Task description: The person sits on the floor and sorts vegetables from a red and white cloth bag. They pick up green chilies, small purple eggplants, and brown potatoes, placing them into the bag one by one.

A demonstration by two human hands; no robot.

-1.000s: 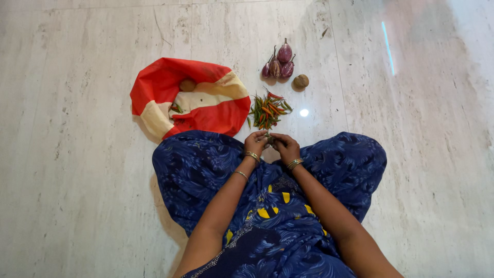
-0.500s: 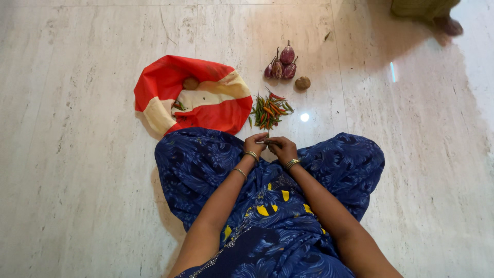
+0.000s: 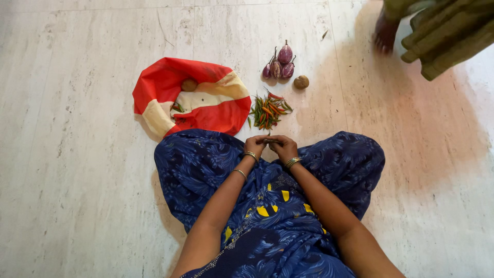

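Observation:
I sit cross-legged on a pale stone floor in a blue patterned garment. My left hand (image 3: 256,145) and my right hand (image 3: 282,147) meet just above my lap, fingers closed together on a small chilli (image 3: 271,140) held between them. Just beyond my hands lies a pile of red, orange and green chillies (image 3: 268,110). To the left of the pile sits a red and cream cloth bag (image 3: 206,110), open, with a brown round vegetable (image 3: 189,85) and a few chillies inside.
Three small purple aubergines (image 3: 279,67) and a brown round vegetable (image 3: 301,82) lie beyond the chilli pile. Another person's foot (image 3: 385,35) and olive-green clothing (image 3: 445,31) stand at the top right, casting a shadow on the floor.
Another person has stepped into view at the top right and come closer. My hands stay together at the same spot, working the chilli.

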